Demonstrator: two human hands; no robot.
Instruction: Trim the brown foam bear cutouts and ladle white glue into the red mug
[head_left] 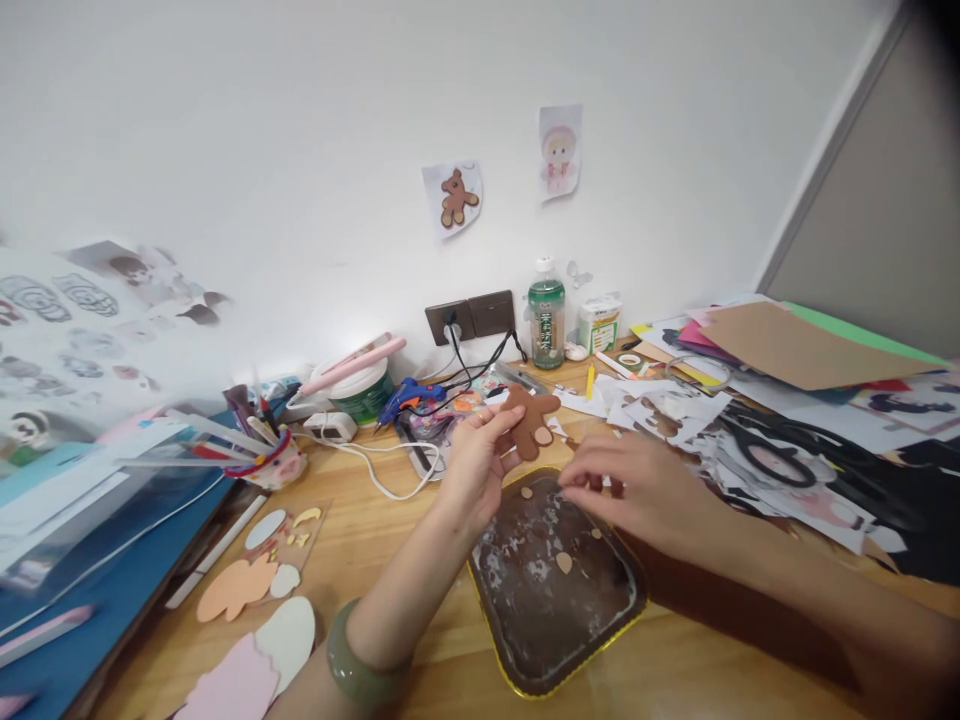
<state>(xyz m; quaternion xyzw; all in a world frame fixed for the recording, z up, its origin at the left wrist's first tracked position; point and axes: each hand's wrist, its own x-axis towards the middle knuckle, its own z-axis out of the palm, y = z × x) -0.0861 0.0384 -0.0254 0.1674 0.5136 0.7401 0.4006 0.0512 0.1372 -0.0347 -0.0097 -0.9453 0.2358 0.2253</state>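
My left hand (487, 448) holds a brown bear-shaped cutout (531, 425) up above the far edge of a tray; a tan oval sits on one of its limbs. To the right of the bear, my right hand (622, 485) hovers over the tray's upper right corner with thumb and fingertips pinched together. Whatever is between those fingertips, if anything, is too small to make out. The dark square tray (525, 600) has a gold rim, and a few small tan pieces (564, 562) lie on it.
Pastel cutouts (236, 588) and a pen cup (274, 465) are at the left. A blue glue gun (409, 398), cords and a green bottle (547, 315) stand near the wall. Black scissors (776, 455) and paper scraps (667, 405) cover the right side.
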